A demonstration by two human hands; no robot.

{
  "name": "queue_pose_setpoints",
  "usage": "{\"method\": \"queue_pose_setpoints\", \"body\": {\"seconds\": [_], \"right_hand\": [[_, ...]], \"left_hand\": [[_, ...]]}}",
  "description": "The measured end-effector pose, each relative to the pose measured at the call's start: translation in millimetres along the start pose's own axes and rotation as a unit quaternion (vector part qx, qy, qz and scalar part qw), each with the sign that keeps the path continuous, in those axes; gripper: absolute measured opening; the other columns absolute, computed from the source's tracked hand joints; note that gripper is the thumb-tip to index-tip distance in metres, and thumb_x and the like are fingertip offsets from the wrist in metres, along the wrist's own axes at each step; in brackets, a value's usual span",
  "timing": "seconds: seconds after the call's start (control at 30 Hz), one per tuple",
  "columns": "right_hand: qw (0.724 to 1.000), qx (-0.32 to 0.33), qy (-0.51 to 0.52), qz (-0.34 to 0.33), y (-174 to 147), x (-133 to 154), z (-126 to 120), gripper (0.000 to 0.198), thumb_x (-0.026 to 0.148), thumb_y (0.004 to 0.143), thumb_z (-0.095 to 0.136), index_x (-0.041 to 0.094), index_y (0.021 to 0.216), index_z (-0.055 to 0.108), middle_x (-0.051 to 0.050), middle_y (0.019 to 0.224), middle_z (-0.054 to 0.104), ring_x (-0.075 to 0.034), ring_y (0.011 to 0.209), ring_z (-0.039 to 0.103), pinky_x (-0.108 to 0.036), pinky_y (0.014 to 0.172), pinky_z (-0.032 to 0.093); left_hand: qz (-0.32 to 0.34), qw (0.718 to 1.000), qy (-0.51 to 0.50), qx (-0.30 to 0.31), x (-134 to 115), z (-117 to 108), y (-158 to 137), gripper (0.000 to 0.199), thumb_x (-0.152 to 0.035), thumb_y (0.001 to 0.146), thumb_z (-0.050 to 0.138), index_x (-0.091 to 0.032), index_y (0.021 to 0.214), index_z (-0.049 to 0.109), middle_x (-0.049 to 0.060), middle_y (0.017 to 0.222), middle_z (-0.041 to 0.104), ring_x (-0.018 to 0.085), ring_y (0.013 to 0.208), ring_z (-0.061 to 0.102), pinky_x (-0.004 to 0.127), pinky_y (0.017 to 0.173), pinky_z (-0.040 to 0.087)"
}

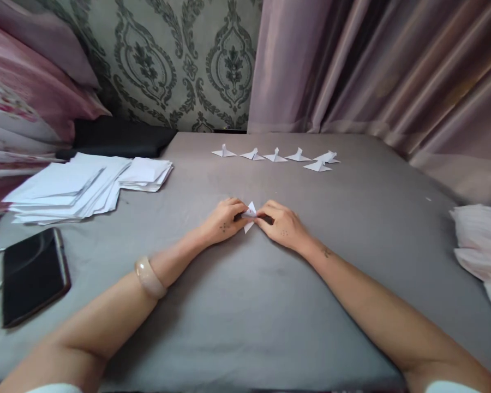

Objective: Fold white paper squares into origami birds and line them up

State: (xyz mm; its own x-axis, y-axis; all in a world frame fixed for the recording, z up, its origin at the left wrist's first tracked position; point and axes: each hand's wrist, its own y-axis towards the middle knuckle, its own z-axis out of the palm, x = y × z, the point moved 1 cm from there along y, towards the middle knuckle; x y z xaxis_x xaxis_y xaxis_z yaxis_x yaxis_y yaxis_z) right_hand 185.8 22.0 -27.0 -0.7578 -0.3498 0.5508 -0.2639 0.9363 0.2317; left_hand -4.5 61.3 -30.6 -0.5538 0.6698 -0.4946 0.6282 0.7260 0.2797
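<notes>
Between my two hands, just above the grey cloth, is a small folded white paper (250, 210) with pointed ends sticking up and down. My left hand (225, 219) pinches its left side with thumb and fingers. From the right, my right hand (283, 222) pinches the opposite edge, and its fingertips nearly meet the left ones. The fingers hide part of the folds. Farther back stands a row of several folded paper birds (275, 155), each with spread wings and an upright neck.
Stacks of white paper sheets (61, 185) and smaller paper squares (145, 173) lie at the left, before a black folded item (123, 136). A phone (35, 277) with a white cable rests nearer. Pale crumpled fabric (480, 240) sits at the right edge. Curtains (376, 65) hang behind.
</notes>
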Motion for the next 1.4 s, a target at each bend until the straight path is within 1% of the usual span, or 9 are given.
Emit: {"method": "queue_pose_setpoints", "body": {"seconds": [0.1, 0.23, 0.43, 0.67, 0.83, 0.93, 1.13, 1.3, 1.4], "right_hand": [[1.000, 0.010, -0.006, -0.009, 4.3, 2.7, -1.3, 0.015, 0.028, 0.088, 0.055, 0.025, 0.088, 0.069, 0.000, 0.093, 0.065, -0.012, 0.075, 0.058, -0.025, 0.066, 0.039], [0.999, 0.038, -0.005, -0.034, 12.0, 8.0, -0.1, 0.016, 0.024, 0.089, 0.053, 0.023, 0.091, 0.069, -0.002, 0.094, 0.064, -0.012, 0.076, 0.057, -0.025, 0.070, 0.040], [0.999, 0.028, 0.012, -0.019, 12.1, 8.8, 7.6, 0.013, 0.024, 0.089, 0.054, 0.023, 0.089, 0.067, -0.001, 0.093, 0.064, -0.012, 0.077, 0.057, -0.025, 0.071, 0.041], [0.997, 0.037, -0.048, -0.042, 9.5, 9.2, 7.9, 0.018, 0.027, 0.092, 0.047, 0.023, 0.093, 0.064, -0.003, 0.095, 0.062, -0.013, 0.075, 0.056, -0.025, 0.065, 0.038], [0.998, 0.027, 0.040, -0.036, 11.9, 3.5, 7.4, 0.013, 0.018, 0.082, 0.053, 0.021, 0.086, 0.065, -0.001, 0.087, 0.061, -0.011, 0.068, 0.055, -0.024, 0.067, 0.042], [0.996, 0.012, 0.083, -0.018, 13.0, -1.0, 6.1, 0.024, 0.010, 0.073, 0.050, 0.020, 0.087, 0.067, -0.001, 0.083, 0.061, -0.010, 0.062, 0.052, -0.024, 0.065, 0.043], [0.991, -0.012, 0.129, 0.022, 13.7, -6.3, 4.6, 0.031, 0.010, 0.068, 0.047, 0.019, 0.089, 0.069, -0.002, 0.085, 0.063, -0.010, 0.062, 0.053, -0.024, 0.061, 0.043], [0.990, -0.020, 0.137, 0.022, 14.0, -8.1, 6.1, 0.030, 0.011, 0.068, 0.048, 0.019, 0.088, 0.069, -0.003, 0.085, 0.064, -0.010, 0.062, 0.054, -0.024, 0.062, 0.044], [0.986, -0.022, 0.160, 0.043, 13.6, -7.0, 6.8, 0.027, 0.012, 0.070, 0.049, 0.019, 0.088, 0.068, -0.002, 0.084, 0.066, -0.011, 0.063, 0.056, -0.025, 0.063, 0.045]], "left_hand": [[-0.004, 1.000, -0.014, -0.001, 1.4, -2.2, -2.2, 0.016, -0.024, 0.090, 0.052, -0.016, 0.084, 0.065, 0.006, 0.083, 0.062, 0.017, 0.078, 0.056, 0.028, 0.073, 0.043], [0.014, 0.999, 0.047, -0.010, 2.5, -4.2, -8.8, 0.019, -0.022, 0.092, 0.047, -0.015, 0.086, 0.064, 0.008, 0.086, 0.063, 0.020, 0.081, 0.056, 0.032, 0.076, 0.043], [-0.045, 0.999, 0.020, -0.007, 6.5, -3.8, -11.7, 0.016, -0.025, 0.089, 0.053, -0.017, 0.076, 0.059, 0.005, 0.080, 0.059, 0.018, 0.076, 0.055, 0.029, 0.069, 0.044], [0.011, 0.991, 0.135, -0.002, -0.5, -3.7, -11.1, 0.022, -0.021, 0.093, 0.041, -0.016, 0.078, 0.057, 0.008, 0.083, 0.058, 0.020, 0.078, 0.053, 0.033, 0.073, 0.043], [-0.059, 0.998, 0.006, -0.006, 2.5, -8.2, -11.8, 0.007, -0.024, 0.083, 0.056, -0.017, 0.084, 0.059, 0.006, 0.084, 0.059, 0.018, 0.079, 0.054, 0.031, 0.073, 0.046], [-0.079, 0.996, -0.049, 0.000, 2.1, -13.1, -12.4, 0.017, -0.021, 0.075, 0.059, -0.017, 0.091, 0.060, 0.006, 0.090, 0.058, 0.019, 0.085, 0.055, 0.032, 0.076, 0.047], [-0.081, 0.994, -0.079, 0.000, -0.5, -19.4, -13.2, 0.032, -0.015, 0.067, 0.053, -0.018, 0.097, 0.060, 0.006, 0.095, 0.058, 0.020, 0.089, 0.055, 0.034, 0.080, 0.049], [-0.077, 0.994, -0.074, -0.020, -1.6, -19.8, -13.1, 0.032, -0.014, 0.066, 0.054, -0.019, 0.097, 0.060, 0.006, 0.096, 0.060, 0.020, 0.089, 0.055, 0.033, 0.080, 0.049], [-0.085, 0.992, -0.091, -0.036, -2.8, -17.6, -12.4, 0.025, -0.017, 0.071, 0.058, -0.018, 0.096, 0.060, 0.005, 0.093, 0.061, 0.018, 0.086, 0.056, 0.031, 0.077, 0.048]]}}
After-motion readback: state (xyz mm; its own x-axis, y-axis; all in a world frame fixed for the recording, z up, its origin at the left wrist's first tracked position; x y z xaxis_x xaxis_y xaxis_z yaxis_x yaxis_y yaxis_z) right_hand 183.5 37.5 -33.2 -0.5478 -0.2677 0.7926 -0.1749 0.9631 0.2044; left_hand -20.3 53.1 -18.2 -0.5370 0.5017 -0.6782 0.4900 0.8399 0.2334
